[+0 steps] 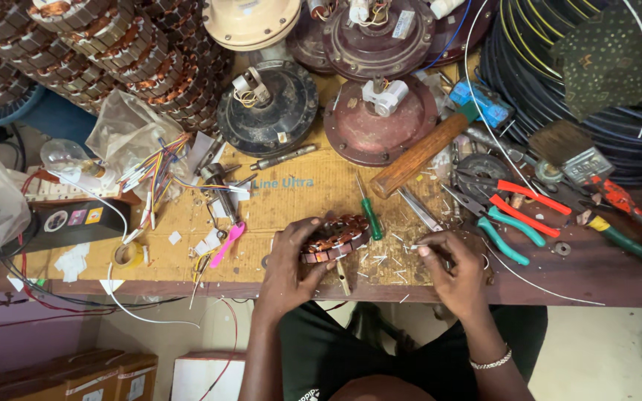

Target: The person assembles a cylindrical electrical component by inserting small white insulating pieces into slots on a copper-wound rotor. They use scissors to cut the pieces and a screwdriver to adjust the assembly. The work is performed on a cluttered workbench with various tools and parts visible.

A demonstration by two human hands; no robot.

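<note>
My left hand (pixel 291 263) grips a round copper-wound motor stator (pixel 334 236) at the near edge of the cardboard-covered workbench (pixel 291 204). My right hand (pixel 451 267) rests just to its right, fingertips pinched on a small white sliver, among several loose white slivers (pixel 388 260) scattered on the cardboard. A green-handled screwdriver (pixel 369 212) lies just behind the stator. A metal bracelet sits on my right wrist.
Fan motor housings (pixel 269 108) and stacked wound stators (pixel 135 52) fill the back. A wooden-handled hammer (pixel 421 152), pliers with red and teal grips (pixel 518 215), a brush (pixel 570 152) and coiled cable (pixel 559 59) lie right. A bulb (pixel 65 156), coloured wires, tape roll (pixel 126 254) lie left.
</note>
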